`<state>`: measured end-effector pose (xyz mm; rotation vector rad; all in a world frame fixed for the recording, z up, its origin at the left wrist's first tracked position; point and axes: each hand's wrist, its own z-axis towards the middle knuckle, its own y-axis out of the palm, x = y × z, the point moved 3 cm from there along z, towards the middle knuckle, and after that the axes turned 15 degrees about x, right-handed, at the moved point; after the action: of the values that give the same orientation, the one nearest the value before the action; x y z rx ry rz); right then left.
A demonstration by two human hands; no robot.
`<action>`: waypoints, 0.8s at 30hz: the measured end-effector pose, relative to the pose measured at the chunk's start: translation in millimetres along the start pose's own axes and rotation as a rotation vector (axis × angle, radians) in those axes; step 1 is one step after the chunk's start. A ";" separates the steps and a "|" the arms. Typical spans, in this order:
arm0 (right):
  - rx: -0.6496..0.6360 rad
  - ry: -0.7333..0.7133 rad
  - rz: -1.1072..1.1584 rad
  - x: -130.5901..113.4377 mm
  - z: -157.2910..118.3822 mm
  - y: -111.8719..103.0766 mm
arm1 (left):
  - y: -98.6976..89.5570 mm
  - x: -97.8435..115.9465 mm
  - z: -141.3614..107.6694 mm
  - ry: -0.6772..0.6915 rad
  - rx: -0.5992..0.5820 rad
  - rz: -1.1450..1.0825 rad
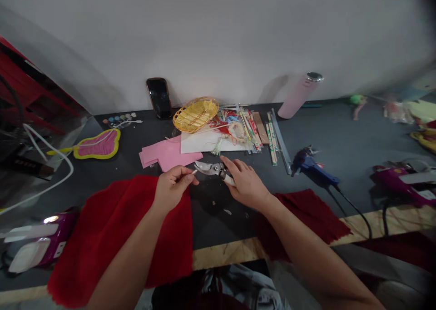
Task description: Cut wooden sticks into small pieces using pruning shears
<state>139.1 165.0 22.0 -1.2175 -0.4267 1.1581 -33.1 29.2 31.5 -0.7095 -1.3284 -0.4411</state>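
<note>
Silver metal pruning shears [208, 168] with white handles sit firmly in the right hand [247, 185], its fingers curled closed, blades pointing to nine o'clock. The half-curled left hand [173, 188] pinches a thin white stick [195, 171] beside the blades. A red fleece cloth [119, 239] lies at seven o'clock.

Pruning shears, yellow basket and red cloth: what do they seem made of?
The pruning shears look like steel: bright, reflective blades. The basket seems woven from glossy yellow strips, bamboo or plastic, hard to tell. The red cloth looks like matte, fuzzy felt or fleece.
</note>
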 end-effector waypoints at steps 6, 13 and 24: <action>-0.010 -0.032 0.040 0.8 -0.1 2.1 | -1.1 1.2 0.4 -0.015 -0.097 -0.019; -0.031 -0.031 0.046 -1.8 0.2 4.5 | -2.9 0.5 0.9 -0.024 -0.124 -0.010; -0.024 0.003 0.027 -3.9 -2.3 2.5 | 0.5 2.0 0.6 0.044 -0.016 0.061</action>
<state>138.1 160.2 20.2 -1.2494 -0.4242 1.1770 -32.7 30.2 33.4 -0.7477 -1.2602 -0.4168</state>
